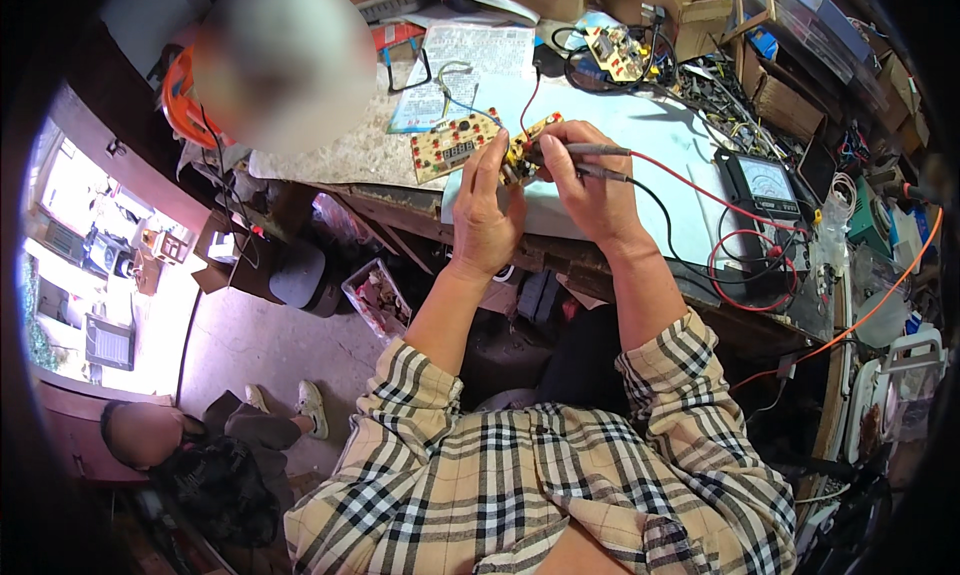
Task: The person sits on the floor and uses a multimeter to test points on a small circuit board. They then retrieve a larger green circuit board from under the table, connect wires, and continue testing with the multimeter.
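Probing looks mid-way, by my read: left hand point(487, 215) pinches the small yellow circuit board point(527, 147) by its edge, tilted above the front edge of the surface point(640, 135); right hand point(590, 190) is closed around two meter probes point(590, 160), tips on the board. Red lead point(700, 190) and black lead point(655, 215) run to the analog multimeter point(765, 187) at 3 o'clock of the hands. Needle position too small to tell. Second board with red buttons point(455, 145) lies just at 9 o'clock, a third board point(617, 53) at 12. Containers: clear tray point(375, 300) below the surface edge at 7 o'clock holds small mixed parts; cardboard boxes point(700, 15) at 1 o'clock, contents unclear.
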A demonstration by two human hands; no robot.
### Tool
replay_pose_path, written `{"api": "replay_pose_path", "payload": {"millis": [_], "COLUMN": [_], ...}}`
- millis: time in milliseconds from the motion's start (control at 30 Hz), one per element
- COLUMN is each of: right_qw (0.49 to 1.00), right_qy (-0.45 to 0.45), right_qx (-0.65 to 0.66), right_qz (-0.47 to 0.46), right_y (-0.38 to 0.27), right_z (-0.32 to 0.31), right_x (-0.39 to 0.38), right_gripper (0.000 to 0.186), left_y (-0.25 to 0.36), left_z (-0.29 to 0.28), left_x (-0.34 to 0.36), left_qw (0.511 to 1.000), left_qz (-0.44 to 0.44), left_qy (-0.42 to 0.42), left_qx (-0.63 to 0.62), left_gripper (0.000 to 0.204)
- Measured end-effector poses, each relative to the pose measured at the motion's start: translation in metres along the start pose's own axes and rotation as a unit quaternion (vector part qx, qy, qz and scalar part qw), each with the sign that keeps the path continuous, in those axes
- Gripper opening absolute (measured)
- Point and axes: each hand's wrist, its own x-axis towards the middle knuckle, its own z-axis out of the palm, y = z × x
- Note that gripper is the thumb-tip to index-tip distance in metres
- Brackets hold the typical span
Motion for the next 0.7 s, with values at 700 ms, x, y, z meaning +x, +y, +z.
{"api": "replay_pose_path", "payload": {"millis": [700], "right_qw": [0.997], "right_qy": [0.034], "right_qx": [-0.025], "right_qz": [-0.067], "right_y": [0.002], "right_z": [-0.006], "right_x": [-0.002], "right_gripper": [0.012], "left_y": [-0.008], "left_z": [0.009], "left_x": [-0.004], "left_qw": [1.0], "left_qz": [0.01], "left_qy": [-0.015], "left_qx": [0.021], "left_gripper": [0.06]}}
